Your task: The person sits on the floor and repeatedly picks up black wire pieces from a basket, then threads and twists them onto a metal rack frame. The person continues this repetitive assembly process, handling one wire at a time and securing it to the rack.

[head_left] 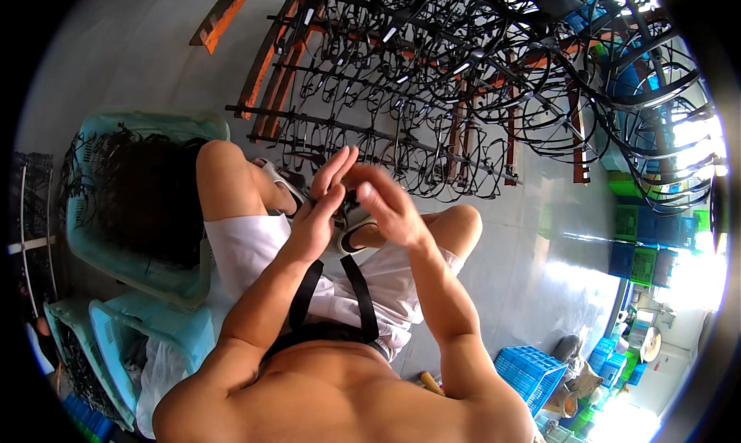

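Observation:
My left hand (315,221) is raised over my lap, with its fingers stretched out and its thumb apart. Close beside it, my right hand (394,211) arches toward the left one; its thumb stands apart and its fingers are slightly smeared by motion. The fingertips of the two hands nearly meet or overlap, and I cannot tell whether they touch. No held thing shows in either hand. Just beyond them hang rows of thin black looped frames (401,138) on dark bars of an orange rack (266,65).
To my left, a pale green basket (143,277) holds a heap of black pieces (150,196). Lower left are light-blue crates (185,327) and a clear plastic bag (162,373). A blue crate (529,373) lies at lower right; stacked green and blue crates (641,223) line the right.

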Demonstrator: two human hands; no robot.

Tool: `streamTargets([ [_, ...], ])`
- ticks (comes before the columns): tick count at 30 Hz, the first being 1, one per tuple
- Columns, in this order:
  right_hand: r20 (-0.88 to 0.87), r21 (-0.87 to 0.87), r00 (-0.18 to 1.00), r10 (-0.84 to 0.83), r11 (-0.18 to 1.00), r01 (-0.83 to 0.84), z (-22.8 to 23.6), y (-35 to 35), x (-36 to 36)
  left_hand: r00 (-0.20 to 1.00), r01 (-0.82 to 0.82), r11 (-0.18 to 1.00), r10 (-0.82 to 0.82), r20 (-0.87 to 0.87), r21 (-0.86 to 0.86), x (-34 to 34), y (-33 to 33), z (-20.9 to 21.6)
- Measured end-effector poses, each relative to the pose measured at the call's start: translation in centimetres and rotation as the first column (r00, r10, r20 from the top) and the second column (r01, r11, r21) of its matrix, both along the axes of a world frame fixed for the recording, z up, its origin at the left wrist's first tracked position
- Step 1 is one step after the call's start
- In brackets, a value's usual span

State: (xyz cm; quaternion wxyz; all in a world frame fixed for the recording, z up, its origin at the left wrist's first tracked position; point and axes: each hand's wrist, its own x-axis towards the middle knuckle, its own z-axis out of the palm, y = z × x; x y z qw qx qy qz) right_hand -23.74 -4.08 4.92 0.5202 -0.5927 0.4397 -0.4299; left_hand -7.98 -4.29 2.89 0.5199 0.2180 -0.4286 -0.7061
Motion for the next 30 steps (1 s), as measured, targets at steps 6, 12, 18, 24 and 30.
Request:
streamTargets([
  [6, 0.314, 0.323, 0.946, 0.083, 0.927, -0.189, 0.0, 1.3, 2.0, 0.935, 0.077, 0.987, -0.023, 0.353, -0.140, 2.9, 0.3, 1.3],
  [12, 0.036, 0.202, 0.993, 0.115, 0.972, -0.120, 1.1, 1.7, 2.3, 0.985, 0.021, 0.998, -0.032, 0.170, 0.066, 2.8, 1.9, 0.5],
  [18, 0.357, 0.416, 0.878, 0.317, 0.788, -0.454, 1.4, 0.7, 2.4, 0.995, -0.009, 0.990, 0.022, -0.095, 0.143, 3.3, 2.1, 0.1],
  [24, -0.035, 0.240, 0.914, 0.404, 0.891, -0.385, 1.7, 1.4, 2.9, 0.983, 0.093, 0.916, -0.022, -0.183, 0.390, 4.3, 1.7, 0.9],
  [30, 0.069, 0.254, 0.980, 0.184, 0.947, -0.196, 1.8, 1.6, 3.5, 0.994, -0.035, 0.949, 0.000, 0.111, 0.313, 4.4, 1.4, 1.4],
])
